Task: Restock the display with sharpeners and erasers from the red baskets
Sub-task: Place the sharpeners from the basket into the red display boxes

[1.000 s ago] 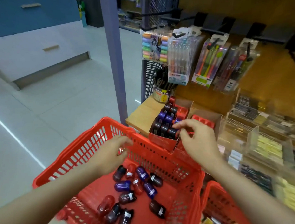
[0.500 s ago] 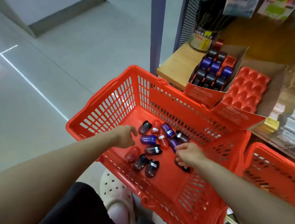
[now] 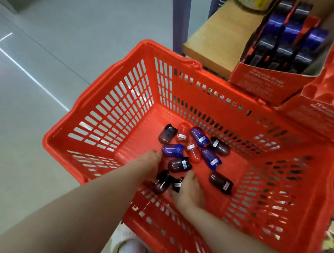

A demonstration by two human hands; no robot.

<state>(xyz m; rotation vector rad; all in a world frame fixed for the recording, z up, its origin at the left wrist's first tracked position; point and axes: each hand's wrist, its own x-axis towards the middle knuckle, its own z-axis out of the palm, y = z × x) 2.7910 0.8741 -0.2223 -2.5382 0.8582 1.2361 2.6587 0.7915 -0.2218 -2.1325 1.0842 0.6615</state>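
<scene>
Red basket (image 3: 113, 112) floor: right hand (image 3: 190, 192) gripping a dark sharpener (image 3: 177, 184), relaxed left hand (image 3: 151, 165) just beside.

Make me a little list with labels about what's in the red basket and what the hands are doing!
basket: red basket, slotted walls
inside: loose sharpeners in purple, red and dark colours, small white stickers
left hand: down among the sharpeners, grip unclear
right hand: reaching in beside a dark sharpener, grip unclear
shelf: display box partly filled with sharpeners
</scene>
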